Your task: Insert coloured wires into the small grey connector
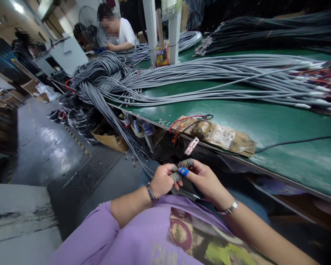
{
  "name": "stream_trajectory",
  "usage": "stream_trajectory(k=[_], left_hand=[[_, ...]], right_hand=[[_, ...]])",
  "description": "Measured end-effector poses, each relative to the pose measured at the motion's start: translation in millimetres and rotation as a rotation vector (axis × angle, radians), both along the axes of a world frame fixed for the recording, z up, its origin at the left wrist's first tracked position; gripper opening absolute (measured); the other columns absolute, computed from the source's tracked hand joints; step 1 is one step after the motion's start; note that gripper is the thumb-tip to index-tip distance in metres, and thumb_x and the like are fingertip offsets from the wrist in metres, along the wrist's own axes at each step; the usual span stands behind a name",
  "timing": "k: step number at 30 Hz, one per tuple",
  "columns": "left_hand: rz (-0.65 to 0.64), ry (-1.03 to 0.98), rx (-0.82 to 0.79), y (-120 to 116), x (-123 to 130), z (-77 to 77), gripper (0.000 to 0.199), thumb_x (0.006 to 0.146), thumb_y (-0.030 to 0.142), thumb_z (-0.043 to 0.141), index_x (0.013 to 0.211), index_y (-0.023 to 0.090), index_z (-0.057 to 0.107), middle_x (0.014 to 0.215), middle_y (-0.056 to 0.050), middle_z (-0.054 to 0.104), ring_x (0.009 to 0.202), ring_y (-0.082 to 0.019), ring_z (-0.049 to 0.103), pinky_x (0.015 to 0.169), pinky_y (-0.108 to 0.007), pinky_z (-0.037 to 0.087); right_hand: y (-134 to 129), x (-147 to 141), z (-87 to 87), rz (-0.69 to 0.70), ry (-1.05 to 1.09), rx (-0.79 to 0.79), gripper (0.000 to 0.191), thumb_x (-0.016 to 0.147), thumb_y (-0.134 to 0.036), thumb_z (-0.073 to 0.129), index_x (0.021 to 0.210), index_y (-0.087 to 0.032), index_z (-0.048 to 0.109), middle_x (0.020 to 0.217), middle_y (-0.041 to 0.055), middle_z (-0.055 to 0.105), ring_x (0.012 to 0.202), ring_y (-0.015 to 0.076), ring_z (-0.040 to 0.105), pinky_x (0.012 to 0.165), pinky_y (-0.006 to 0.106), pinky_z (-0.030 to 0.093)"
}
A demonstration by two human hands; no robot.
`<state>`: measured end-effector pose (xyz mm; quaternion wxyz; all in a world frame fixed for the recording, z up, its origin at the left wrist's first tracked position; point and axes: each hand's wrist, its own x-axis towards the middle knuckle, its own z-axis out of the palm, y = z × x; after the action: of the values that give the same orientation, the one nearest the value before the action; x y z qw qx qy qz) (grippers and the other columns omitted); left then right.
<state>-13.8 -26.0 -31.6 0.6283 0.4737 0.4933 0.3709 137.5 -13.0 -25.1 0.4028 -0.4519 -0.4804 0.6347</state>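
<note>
My left hand (164,179), with a watch at the wrist and grey coverings on its fingertips, is closed in front of my purple shirt. Its fingertips meet those of my right hand (201,179), which has blue tape on the thumb and a grey covering on a finger. Thin wire ends show between the fingers of both hands. A grey cable (146,168) runs down from the bundle toward my left hand; where it ends is hidden by the fingers.
Long grey cables (209,71) lie across the green table (209,110). At its edge sit a taped board (223,138) and a pink-white strip (191,146). A cardboard box (110,140) stands on the floor. A person (124,35) sits across the table.
</note>
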Motion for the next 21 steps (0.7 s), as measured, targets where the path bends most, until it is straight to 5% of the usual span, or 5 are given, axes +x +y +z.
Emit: stream_trajectory(k=[10,16,21], left_hand=[[0.007,-0.012,-0.077,5,-5,-0.5,0.037,0.07,0.048,0.069,0.063,0.015,0.053,0.052,0.0,0.059,0.037,-0.007,0.049,0.038,-0.018,0.033],[0.026,0.011,-0.078,10,-4,2.1,0.036,0.069,0.048,0.069,0.064,0.016,0.053,0.051,0.002,0.057,0.036,-0.006,0.046,0.037,-0.018,0.033],[-0.005,0.029,-0.038,11,-3,3.4,0.031,0.072,0.043,0.067,0.065,0.016,0.054,0.051,0.002,0.057,0.036,-0.006,0.047,0.038,-0.018,0.032]], right_hand=[[19,5,-19.0,-0.369,0.393,-0.349,0.021,0.065,-0.035,0.075,0.069,-0.023,0.058,0.065,-0.0021,0.054,0.053,0.0109,0.046,0.052,0.025,0.045],[14,10,-16.1,-0.072,0.317,-0.351,0.037,0.072,-0.057,0.067,0.074,-0.02,0.064,0.073,0.0043,0.062,0.062,0.0159,0.055,0.059,0.03,0.049],[9,6,-12.4,-0.036,0.132,-0.169,0.034,0.063,-0.047,0.08,0.076,-0.019,0.067,0.072,0.0017,0.064,0.065,0.0142,0.054,0.061,0.027,0.044]])
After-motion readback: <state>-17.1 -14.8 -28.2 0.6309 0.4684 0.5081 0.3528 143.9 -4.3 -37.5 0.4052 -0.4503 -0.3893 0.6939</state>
